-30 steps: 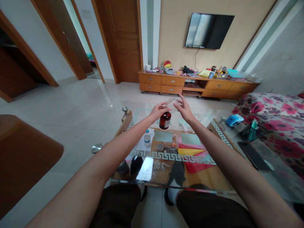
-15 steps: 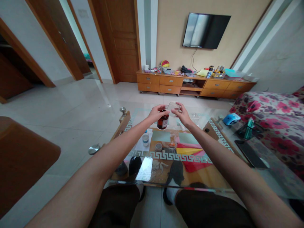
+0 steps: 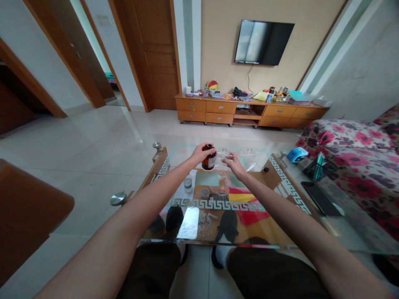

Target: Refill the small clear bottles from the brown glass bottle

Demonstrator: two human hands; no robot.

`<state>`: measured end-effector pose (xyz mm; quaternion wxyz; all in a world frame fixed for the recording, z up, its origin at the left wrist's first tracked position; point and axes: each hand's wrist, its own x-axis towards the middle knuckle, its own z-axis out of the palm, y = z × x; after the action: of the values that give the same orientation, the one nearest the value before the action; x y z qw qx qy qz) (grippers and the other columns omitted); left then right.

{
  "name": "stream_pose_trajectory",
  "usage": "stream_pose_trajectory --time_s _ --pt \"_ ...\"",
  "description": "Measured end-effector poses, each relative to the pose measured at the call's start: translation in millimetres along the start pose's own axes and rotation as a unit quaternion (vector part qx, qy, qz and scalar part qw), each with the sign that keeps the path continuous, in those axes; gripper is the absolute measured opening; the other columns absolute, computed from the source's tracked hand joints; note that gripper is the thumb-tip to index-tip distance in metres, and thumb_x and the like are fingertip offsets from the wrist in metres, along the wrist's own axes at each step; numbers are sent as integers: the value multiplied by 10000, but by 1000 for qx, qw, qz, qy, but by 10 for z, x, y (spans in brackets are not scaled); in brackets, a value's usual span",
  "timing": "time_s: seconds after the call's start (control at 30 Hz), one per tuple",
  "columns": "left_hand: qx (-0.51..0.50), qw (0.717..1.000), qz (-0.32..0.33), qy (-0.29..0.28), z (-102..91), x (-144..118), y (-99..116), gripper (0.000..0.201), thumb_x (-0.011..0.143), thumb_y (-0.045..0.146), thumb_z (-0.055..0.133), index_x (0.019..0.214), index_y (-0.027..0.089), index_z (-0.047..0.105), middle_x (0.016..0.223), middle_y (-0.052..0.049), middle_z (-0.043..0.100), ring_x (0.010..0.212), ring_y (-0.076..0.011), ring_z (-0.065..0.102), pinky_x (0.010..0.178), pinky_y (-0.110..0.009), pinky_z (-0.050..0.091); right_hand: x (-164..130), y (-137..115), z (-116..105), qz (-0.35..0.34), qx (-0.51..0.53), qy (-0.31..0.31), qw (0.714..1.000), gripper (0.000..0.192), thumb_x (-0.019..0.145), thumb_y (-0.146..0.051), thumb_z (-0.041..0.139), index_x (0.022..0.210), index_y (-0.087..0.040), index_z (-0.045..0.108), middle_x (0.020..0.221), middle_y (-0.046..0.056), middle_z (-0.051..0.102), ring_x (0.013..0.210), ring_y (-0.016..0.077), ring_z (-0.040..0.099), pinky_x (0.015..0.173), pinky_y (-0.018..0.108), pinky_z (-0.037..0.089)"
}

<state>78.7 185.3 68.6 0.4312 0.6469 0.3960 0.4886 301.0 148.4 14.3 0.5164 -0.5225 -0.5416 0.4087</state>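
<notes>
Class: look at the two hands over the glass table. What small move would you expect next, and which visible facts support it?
Probably setting the brown bottle down on the glass table. The left hand grips it from above, close over the tabletop, while the right hand pinches a small clear item beside it, too blurred to name.

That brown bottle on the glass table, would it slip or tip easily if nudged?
The brown bottle looks like smooth glass, so probably slippery and breakable on the glass table. It seems squat, so likely steady. The left hand grips its top.
</notes>
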Motion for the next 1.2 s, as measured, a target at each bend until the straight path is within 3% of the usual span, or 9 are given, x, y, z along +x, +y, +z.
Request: stream_pose_trajectory --time_s 0.1,0.37,0.47,0.53,0.6,0.67,0.9,1.03,1.2 --pt "6 1000 -6 6 19 -14 -12 444 782 456 815 1132 192 739 1134 -75 764 1035 -233 694 939 -351 540 -43 131 -8 -37 -29 -22 999 697 705 -431 777 1330 -242 532 1243 61 682 1164 263 656 1092 512 521" --pt "19 1000 -22 7 16 -31 -7 468 751 510 832 1082 192 738 1083 -72 767 1000 -237 692 943 -364 537 -154 303 8 -94 -165 16 982 723 709 -389 776 1362 -240 506 1251 70 694 1099 295 680 1077 539 525" --pt "22 999 -32 9 14 -63 -40 513 739 563 838 1074 185 744 1062 -78 773 982 -248 699 918 -370 541 -171 299 18 -115 -191 17 975 816 727 -348 738 1482 -214 458 1404 126 651 1240 332 649 1153 561 473" --pt "20 999 -38 10 16 -79 -67 541 733 583 839 1085 182 750 1074 -85 778 989 -254 703 920 -376 542 -176 291 20 -140 -206 19 968 920 725 -309 725 1574 -180 394 1581 174 527 1420 356 545 1240 559 389" --pt "15 999 -39 7 20 -90 -94 545 733 590 837 1081 179 754 1077 -89 782 991 -255 707 929 -380 544 -181 281 17 -154 -211 16 965 1027 716 -270 720 1650 -164 304 1691 183 399 1531 358 438 1288 544 329" --pt "7 999 -39 2 25 -98 -123 539 740 592 831 1081 181 755 1085 -91 785 991 -254 711 934 -381 546 -186 272 11 -155 -208 8 966 1087 711 -245 715 1689 -181 245 1713 163 374 1553 352 418 1296 543 328" --pt "-4 999 -45 -5 12 -132 -215 607 724 580 856 1164 177 745 1152 -107 788 1040 -278 724 970 -414 554 -173 283 6 -163 -213 10 963 1020 701 -193 634 1674 -178 329 1669 148 450 1465 345 521 1269 557 391" --pt "2 999 -41 -18 -14 -172 -217 617 716 539 882 1197 178 745 1181 -112 790 1088 -286 725 1013 -428 548 -177 302 18 -167 -231 15 959 1022 706 -177 611 1684 -171 315 1675 145 438 1489 342 496 1280 553 387" --pt "17 999 -25 -24 -34 -254 -251 806 523 405 1008 1242 174 724 1247 -120 776 1164 -309 708 1093 -472 511 -204 300 27 -174 -261 5 950 1033 739 -198 619 1706 -174 256 1696 148 401 1546 360 424 1298 582 351"
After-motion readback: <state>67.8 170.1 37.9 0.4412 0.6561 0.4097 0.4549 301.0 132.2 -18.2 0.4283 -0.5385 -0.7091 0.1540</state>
